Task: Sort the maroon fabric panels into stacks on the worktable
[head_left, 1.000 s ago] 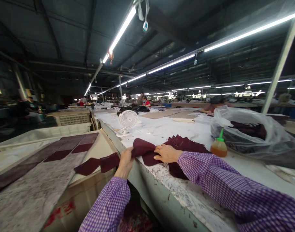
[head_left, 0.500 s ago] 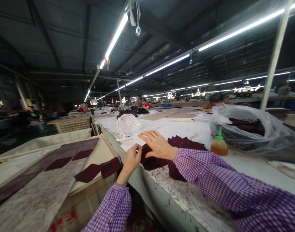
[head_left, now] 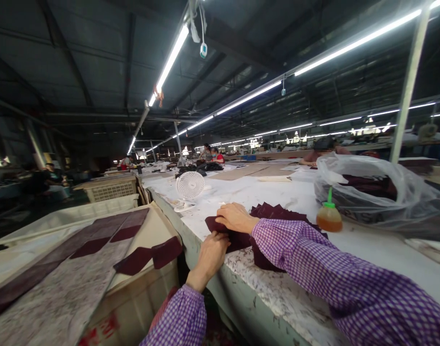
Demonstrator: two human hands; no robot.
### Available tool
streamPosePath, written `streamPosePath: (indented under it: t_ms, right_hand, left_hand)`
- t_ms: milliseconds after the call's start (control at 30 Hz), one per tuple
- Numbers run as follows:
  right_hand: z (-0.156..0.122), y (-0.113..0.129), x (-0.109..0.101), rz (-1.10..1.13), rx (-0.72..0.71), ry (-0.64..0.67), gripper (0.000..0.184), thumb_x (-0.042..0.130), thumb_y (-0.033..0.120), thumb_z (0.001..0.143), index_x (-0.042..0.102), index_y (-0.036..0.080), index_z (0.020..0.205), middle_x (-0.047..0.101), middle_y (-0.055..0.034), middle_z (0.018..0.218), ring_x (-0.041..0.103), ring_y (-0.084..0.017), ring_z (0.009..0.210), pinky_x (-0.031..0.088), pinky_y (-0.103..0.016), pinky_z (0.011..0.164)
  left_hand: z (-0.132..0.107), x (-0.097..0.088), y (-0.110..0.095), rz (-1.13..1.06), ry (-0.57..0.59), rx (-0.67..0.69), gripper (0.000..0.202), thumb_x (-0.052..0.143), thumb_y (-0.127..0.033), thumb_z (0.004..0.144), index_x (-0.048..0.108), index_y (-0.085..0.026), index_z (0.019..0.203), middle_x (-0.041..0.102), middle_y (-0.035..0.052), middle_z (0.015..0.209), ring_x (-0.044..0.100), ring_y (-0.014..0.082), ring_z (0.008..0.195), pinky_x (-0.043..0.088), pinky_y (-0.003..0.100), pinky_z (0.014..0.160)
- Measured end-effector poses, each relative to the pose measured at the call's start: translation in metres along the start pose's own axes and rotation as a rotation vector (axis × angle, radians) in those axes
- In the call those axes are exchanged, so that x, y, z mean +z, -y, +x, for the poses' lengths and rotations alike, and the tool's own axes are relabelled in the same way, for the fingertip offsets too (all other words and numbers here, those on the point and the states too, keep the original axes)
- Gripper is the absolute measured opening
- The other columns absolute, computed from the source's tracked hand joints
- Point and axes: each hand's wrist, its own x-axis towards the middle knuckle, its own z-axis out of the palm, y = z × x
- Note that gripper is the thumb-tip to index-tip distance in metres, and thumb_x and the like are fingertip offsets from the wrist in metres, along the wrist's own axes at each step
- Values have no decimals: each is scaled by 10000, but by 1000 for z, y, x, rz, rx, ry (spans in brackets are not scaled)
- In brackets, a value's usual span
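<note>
A fanned stack of dark maroon fabric pieces [head_left: 277, 214] lies on the white worktable [head_left: 284, 293] in front of me. My right hand [head_left: 236, 217] rests knuckles-up on the left end of the stack, fingers curled onto the top piece. My left hand [head_left: 211, 252] is at the table's near edge just below it, fingers closed on the edge of the same maroon piece [head_left: 214, 225]. Both arms wear purple checked sleeves.
An amber squeeze bottle with a green tip [head_left: 328, 216] stands right of the stack, beside a clear plastic bag [head_left: 382, 192] holding more maroon pieces. A small white fan [head_left: 190, 186] sits further back. Left, a board [head_left: 79, 269] carries more maroon pieces. Other people work far off.
My right hand went from flat and spread on the fabric to curled on it. My left hand dropped from the table top toward the near edge, still at the maroon piece.
</note>
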Motion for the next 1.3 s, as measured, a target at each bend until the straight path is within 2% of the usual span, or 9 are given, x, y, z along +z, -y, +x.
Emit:
streamPosePath:
  t_ms: [300,500,600,800,933,1000,1100,1200,1300]
  right_hand:
    - [11,-2,8,124,194,27,264,538,456,842,686,254,758,675,-81,885,605,-247,891,423,-333,789]
    - [15,-90,-37,49,756,-135,338,465,430,919,581,161,1087,604,-85,1081,584,-189,931,467,-401,832]
    - [6,-123,-56,20,847,-212,325,412,380,943,601,138,1049,631,-98,1046,595,-200,923,456,-362,801]
    - [-11,-94,-74,21,593,-244,340,391,314,919,667,135,831,677,-77,779,599,-201,731,381,-267,628]
    - [-38,-38,-74,-10,249,-234,257,437,314,916,663,198,959,652,-51,866,556,-170,778,368,-261,699]
    - [-57,-7,-71,-137,-186,-107,244,417,233,925,647,195,997,620,-58,836,520,-164,731,361,-284,692]
    - [-83,30,-70,-201,-504,49,248,388,177,938,636,184,947,593,-51,792,488,-161,702,357,-303,677]
    - [-101,46,-77,10,-478,138,200,483,320,916,629,216,1004,616,-48,904,527,-170,807,390,-326,763]
    - [-112,38,-88,274,-172,97,477,566,497,831,531,228,1224,508,-100,1256,480,-239,1098,369,-403,937]
  left_hand:
    - [1,-7,-6,63,141,-57,247,420,-173,893,649,-138,980,677,125,966,599,241,979,475,343,829]
    - [5,-17,-6,14,165,-121,211,476,-255,874,665,-190,942,678,103,918,628,230,872,485,337,769]
    - [7,-18,-1,-51,147,-117,193,502,-249,859,685,-206,904,682,79,922,613,218,903,474,331,817]
    - [10,-21,-8,-263,-60,-179,221,504,-325,863,661,-179,917,576,108,1142,478,263,1119,397,409,959]
    - [1,-46,-30,-1347,-78,-446,625,298,-672,840,585,-137,989,620,152,1003,605,270,915,503,452,787]
    - [-8,-60,-40,-1842,82,-454,740,262,-752,791,559,-130,1060,618,169,1070,623,280,922,519,453,755]
    - [-23,-66,-49,-2040,116,-534,560,560,-596,764,575,-131,1075,652,137,1036,645,232,870,524,355,727]
    - [-35,-54,-55,-1949,-77,-718,478,763,-210,593,597,-125,1033,699,75,869,656,174,744,507,261,686]
    - [-48,-44,-65,-1963,-168,-737,510,733,-134,563,586,-133,1051,713,59,836,663,182,736,510,271,698]
